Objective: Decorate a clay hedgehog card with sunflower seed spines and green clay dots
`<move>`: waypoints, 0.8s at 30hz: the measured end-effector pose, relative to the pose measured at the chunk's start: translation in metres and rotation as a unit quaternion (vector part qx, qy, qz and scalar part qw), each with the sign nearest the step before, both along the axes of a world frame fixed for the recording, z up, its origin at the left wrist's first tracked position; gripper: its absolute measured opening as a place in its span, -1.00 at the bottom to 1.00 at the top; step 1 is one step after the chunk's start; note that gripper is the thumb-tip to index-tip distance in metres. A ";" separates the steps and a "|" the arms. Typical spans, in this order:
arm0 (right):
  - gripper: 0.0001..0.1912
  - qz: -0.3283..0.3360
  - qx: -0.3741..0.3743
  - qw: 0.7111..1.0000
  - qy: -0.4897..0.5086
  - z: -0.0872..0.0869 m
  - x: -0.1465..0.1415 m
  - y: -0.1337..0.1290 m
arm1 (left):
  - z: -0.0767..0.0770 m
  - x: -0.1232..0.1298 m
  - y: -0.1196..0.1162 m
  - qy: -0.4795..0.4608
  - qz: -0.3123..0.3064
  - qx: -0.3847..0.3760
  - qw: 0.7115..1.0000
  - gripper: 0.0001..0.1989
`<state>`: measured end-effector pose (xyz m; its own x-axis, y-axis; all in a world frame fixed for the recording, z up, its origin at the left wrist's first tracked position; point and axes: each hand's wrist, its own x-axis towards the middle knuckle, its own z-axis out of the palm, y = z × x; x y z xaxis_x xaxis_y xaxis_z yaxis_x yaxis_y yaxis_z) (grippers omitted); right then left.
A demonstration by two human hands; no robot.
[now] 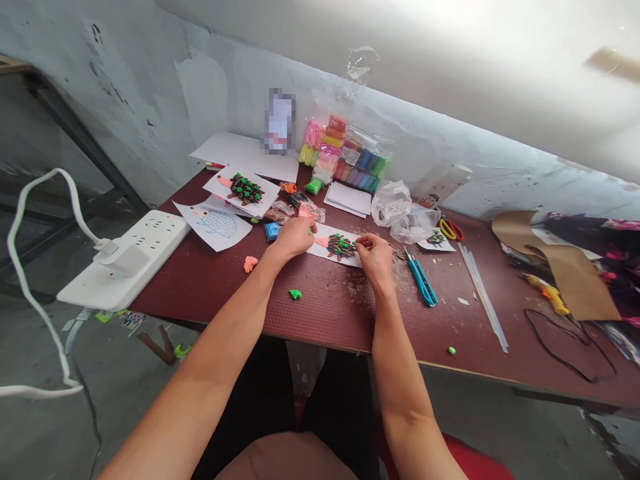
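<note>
Hedgehog card (342, 247) lies on the table (330, 307) in my head view, left hand (299, 237) at its nine o'clock, right hand (375, 255) at three, fingers curled; whether they're clamped I can't tell. I'd brace its edge, pressing lightly.

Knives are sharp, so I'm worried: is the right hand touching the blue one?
Apart. The head view shows tabletop with brown scraps between the right hand and the blue knife.

White surface (450, 60): glaring, upper right
Floor (45, 440): dim
Wall (225, 80): pixelated patch before it
Tabletop (330, 313): stretched toward right edge
</note>
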<state>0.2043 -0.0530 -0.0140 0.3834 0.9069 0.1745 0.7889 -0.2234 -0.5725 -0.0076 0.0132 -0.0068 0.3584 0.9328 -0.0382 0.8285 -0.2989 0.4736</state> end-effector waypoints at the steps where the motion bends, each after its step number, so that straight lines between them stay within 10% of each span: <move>1: -0.80 0.000 -0.001 1.000 -0.002 0.000 0.000 0.000 | 0.000 0.000 0.000 0.000 0.000 0.000 1.000 -0.65; 24: -0.78 0.011 -0.018 0.998 -0.054 -0.002 -0.004 0.000 | -0.005 0.000 0.001 -0.011 0.008 0.010 1.000 -0.66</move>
<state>0.2000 -0.0530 -0.0164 0.3445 0.9210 0.1819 0.8509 -0.2244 -0.4750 -0.0076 0.0146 -0.0116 0.3449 0.9386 -0.0118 0.8227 -0.2962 0.4853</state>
